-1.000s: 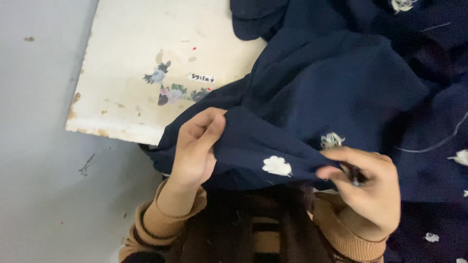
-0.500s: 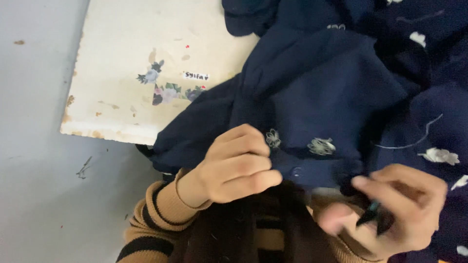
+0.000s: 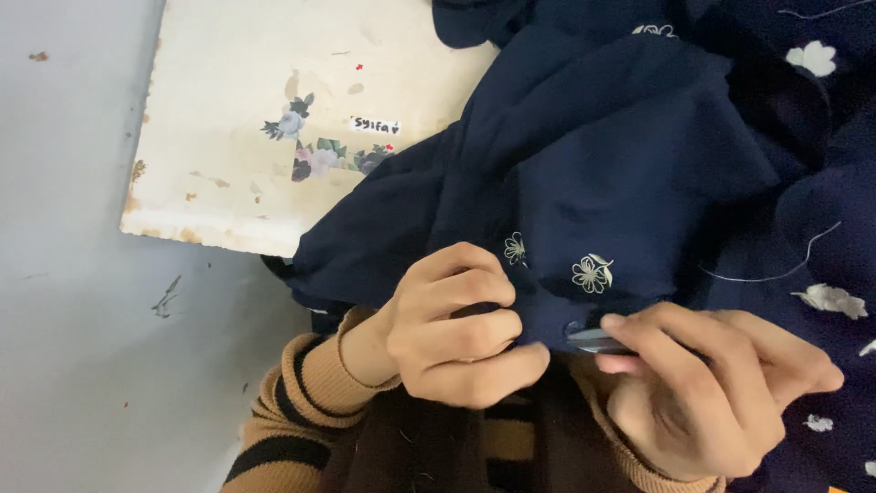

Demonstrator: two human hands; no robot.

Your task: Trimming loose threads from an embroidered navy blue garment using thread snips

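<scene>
Right hand [image 3: 721, 388] holds small snips [image 3: 595, 341] horizontal, tips pointing left at navy fabric [image 3: 620, 173].

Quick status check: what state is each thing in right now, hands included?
left hand: closed, pinching a fold of the cloth
right hand: closed on a small metal tool
metal tool: tip against the cloth edge, mostly hidden
navy cloth: bunched, embroidered flowers showing, loose white thread lying on it
cream board: flat, chipped edge, partly covered by cloth

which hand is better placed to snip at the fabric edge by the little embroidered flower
Right. The right hand already holds the small metal snips, tips at the edge of the navy fabric below the embroidered flower. The left hand is busy pinching that fold.
</scene>
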